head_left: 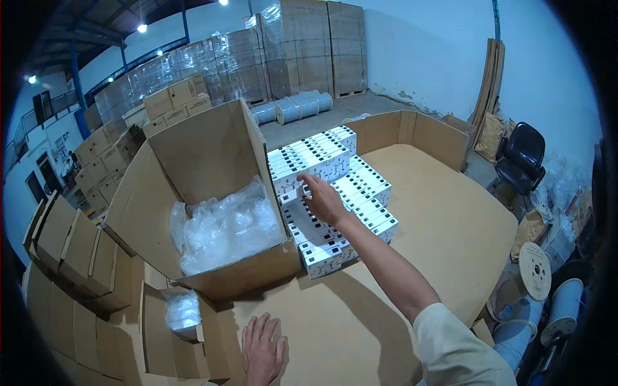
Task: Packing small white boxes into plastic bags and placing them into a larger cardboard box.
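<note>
My right hand (323,201) reaches over stacked white boxes (335,168) with dark square marks. Its fingers are curled but apart, with nothing visible between them. My left hand (262,347) lies flat, fingers spread, at the near edge of the cardboard-covered table (450,212), beside a small open carton (154,334). That carton holds something in clear plastic wrap (183,312). Between the hands and farther left stands a large open carton (225,273), partly filled with crumpled clear plastic bags (225,222). The white boxes stand against its right side.
Several empty open cartons (84,257) stand in a row at left. A low cardboard wall (438,138) edges the table's far side. Right of the table are a black chair (521,157) and spools (534,270). Wrapped pallets (302,48) stand at the back.
</note>
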